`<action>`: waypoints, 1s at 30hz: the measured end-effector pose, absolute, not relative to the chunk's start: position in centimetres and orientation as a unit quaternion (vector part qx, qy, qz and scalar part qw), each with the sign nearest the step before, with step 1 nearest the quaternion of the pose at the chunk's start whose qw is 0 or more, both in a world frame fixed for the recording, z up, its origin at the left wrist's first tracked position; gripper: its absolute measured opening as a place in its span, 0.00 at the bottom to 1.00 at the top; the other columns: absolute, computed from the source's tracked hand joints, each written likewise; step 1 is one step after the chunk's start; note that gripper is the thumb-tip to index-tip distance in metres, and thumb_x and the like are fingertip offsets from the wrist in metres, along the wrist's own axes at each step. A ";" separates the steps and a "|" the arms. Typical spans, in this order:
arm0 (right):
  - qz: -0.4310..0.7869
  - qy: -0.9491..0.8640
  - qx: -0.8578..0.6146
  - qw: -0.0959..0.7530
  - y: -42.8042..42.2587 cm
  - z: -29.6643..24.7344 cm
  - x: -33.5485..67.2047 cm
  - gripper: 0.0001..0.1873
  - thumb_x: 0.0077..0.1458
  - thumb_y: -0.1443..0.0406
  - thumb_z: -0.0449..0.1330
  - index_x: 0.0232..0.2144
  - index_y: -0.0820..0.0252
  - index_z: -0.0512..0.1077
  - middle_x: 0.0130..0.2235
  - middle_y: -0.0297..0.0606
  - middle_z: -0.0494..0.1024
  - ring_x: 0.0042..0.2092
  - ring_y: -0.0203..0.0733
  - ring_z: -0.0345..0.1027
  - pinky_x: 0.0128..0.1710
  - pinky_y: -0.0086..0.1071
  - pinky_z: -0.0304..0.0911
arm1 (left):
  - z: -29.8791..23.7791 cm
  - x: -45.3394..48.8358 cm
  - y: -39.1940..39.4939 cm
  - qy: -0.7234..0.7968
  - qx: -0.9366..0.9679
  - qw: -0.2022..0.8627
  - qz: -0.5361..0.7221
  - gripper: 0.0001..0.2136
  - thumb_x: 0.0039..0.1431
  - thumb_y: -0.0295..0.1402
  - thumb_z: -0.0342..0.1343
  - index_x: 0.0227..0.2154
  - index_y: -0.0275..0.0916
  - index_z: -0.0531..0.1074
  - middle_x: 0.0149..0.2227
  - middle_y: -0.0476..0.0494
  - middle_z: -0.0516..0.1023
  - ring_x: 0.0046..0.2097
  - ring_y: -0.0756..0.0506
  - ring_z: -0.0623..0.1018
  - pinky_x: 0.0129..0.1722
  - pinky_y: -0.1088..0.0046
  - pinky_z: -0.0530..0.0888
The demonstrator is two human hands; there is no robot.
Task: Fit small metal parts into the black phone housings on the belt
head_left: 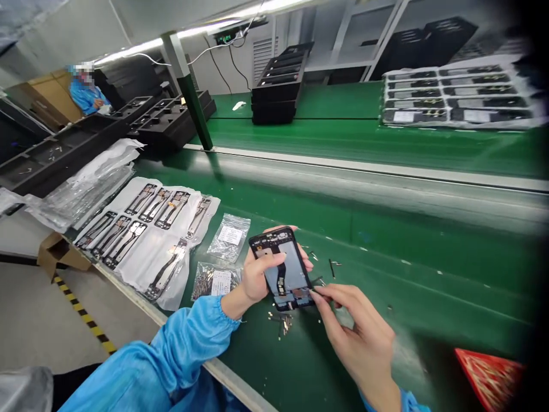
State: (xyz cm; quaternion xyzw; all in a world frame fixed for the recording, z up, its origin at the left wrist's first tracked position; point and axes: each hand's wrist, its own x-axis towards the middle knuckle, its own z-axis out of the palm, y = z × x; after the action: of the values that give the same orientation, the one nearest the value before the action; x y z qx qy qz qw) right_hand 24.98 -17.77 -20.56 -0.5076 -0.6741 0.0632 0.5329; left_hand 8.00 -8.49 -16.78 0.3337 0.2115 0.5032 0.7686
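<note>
My left hand [256,276] is wrapped round an opened phone frame [295,257], thumb across its inner face and fingertips showing along the far edge. The frame is tilted above the green bench, with a black flex cable [281,279] running down its middle. At its lower right corner, my right hand [358,326] has thumb and forefinger pinched together against the edge; whatever they hold is hidden or too small to make out. Below the frame lies a loose pile of small metal parts [285,325]. More small dark parts [332,268] are scattered beyond it.
Left of my hands are plastic bags of small parts [229,237] and a white tray of phone frames [141,243]. A red tray [489,377] sits at right. A post [189,94], black bins [281,86] and another filled tray [454,94] stand behind. A person [86,91] works far left.
</note>
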 end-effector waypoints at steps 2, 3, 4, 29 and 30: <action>0.062 -0.681 -0.508 0.524 -17.8 -20.7 25.0 0.07 0.67 0.72 0.66 0.43 0.57 0.77 0.39 0.37 0.79 0.38 0.39 0.75 0.39 0.33 0.70 | -17.2 8.2 -8.6 0.208 0.332 0.771 0.502 0.31 0.55 0.38 0.69 0.61 0.34 0.72 0.40 0.36 0.84 0.39 0.36 0.86 0.43 0.57 0.82; 0.062 -0.682 -0.512 0.519 -17.9 -20.9 25.1 0.06 0.67 0.72 0.66 0.43 0.57 0.77 0.39 0.37 0.79 0.37 0.38 0.74 0.38 0.32 0.69 | -17.5 8.4 -8.6 0.207 0.329 0.774 0.499 0.33 0.53 0.39 0.69 0.62 0.34 0.72 0.40 0.36 0.84 0.39 0.35 0.86 0.43 0.56 0.82; 0.062 -0.681 -0.518 0.514 -17.8 -21.1 25.1 0.05 0.68 0.71 0.66 0.43 0.57 0.77 0.39 0.36 0.79 0.35 0.37 0.73 0.36 0.32 0.68 | -17.8 8.5 -8.5 0.206 0.325 0.778 0.498 0.35 0.52 0.39 0.70 0.62 0.34 0.71 0.39 0.36 0.84 0.39 0.34 0.86 0.43 0.55 0.82; 0.110 -0.596 -0.563 0.561 -17.8 -23.2 23.1 0.03 0.70 0.69 0.61 0.44 0.57 0.70 0.40 0.37 0.71 0.39 0.40 0.67 0.39 0.35 0.64 | -19.0 9.9 -11.8 0.242 0.452 0.560 0.650 0.24 0.72 0.40 0.58 0.67 0.42 0.67 0.46 0.38 0.82 0.47 0.39 0.83 0.50 0.57 0.81; 0.118 -0.579 -0.569 0.573 -17.9 -23.3 22.9 0.06 0.69 0.68 0.63 0.47 0.57 0.70 0.42 0.37 0.71 0.40 0.40 0.67 0.40 0.35 0.66 | -18.9 10.0 -11.6 0.246 0.434 0.564 0.658 0.25 0.72 0.39 0.58 0.68 0.42 0.66 0.46 0.39 0.82 0.48 0.39 0.83 0.51 0.56 0.81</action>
State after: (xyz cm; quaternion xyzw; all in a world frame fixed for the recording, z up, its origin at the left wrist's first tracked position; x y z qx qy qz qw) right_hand 22.86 -17.86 -23.27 -0.5686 -0.5786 0.1176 0.5727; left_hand 9.96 -11.65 -18.93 0.4340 0.2464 0.6578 0.5641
